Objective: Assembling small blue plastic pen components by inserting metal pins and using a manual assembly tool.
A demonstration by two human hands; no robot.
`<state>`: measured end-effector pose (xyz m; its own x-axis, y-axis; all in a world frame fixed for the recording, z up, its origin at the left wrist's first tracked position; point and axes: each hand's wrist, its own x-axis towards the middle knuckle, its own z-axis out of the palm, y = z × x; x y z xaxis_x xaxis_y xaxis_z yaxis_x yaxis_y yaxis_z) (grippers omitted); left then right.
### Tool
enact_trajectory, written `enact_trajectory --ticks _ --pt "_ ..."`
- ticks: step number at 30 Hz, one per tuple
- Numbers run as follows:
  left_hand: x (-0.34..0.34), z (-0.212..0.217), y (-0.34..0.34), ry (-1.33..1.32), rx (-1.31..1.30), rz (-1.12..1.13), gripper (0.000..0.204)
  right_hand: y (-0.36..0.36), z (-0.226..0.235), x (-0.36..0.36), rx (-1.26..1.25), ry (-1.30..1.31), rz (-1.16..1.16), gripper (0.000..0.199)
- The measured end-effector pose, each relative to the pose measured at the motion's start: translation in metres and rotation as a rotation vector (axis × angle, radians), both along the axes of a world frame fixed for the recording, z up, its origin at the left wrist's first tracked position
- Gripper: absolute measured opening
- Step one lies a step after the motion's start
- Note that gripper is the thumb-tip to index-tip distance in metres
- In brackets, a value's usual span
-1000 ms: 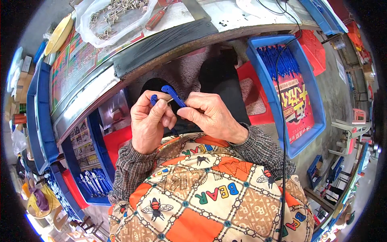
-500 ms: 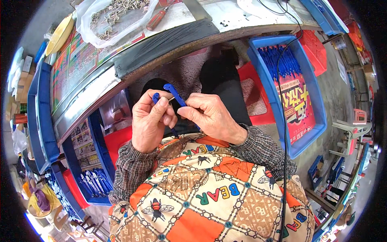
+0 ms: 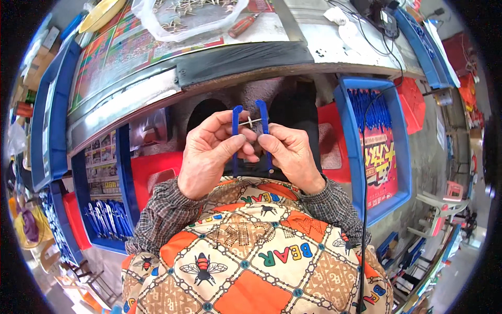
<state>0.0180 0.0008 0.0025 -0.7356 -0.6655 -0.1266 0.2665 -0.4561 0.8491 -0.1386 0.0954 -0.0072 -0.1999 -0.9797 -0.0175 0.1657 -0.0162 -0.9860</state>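
My left hand [image 3: 206, 152] pinches a long, thin blue plastic piece [image 3: 235, 123] between thumb and fingers. In my right hand [image 3: 293, 152] is a similar blue plastic piece [image 3: 262, 112], held near its middle. Both stand roughly upright and side by side, with a gap between them. A thin metal pin with a small crosspiece [image 3: 251, 122] spans this gap near their upper parts. Whether the pin is seated in both pieces is too small to tell. My hands are above my lap, in front of the patterned apron [image 3: 256, 256].
The table edge [image 3: 246, 60] runs ahead, bearing a clear bag [image 3: 157, 29] of metal parts and a red screwdriver [image 3: 243, 25]. Blue trays stand on the right [image 3: 351, 167] and left [image 3: 130, 172], both holding blue pieces. A black cable [image 3: 363, 235] hangs at the right.
The two blue pieces have gone from tilted and close together to upright, parallel and farther apart. The metal pin shows more plainly between them. The whole view has shifted a little.
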Motion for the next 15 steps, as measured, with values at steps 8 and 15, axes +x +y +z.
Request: enact_trajectory --ticks 8,15 --pt "-0.0025 0.0010 0.0034 0.042 0.014 0.009 0.034 0.0016 -0.0063 -0.0013 0.106 -0.062 0.015 0.029" --pt "-0.0033 -0.0009 0.0045 0.048 -0.016 0.023 0.033 0.0012 -0.0039 0.0002 0.103 -0.055 -0.004 0.027"
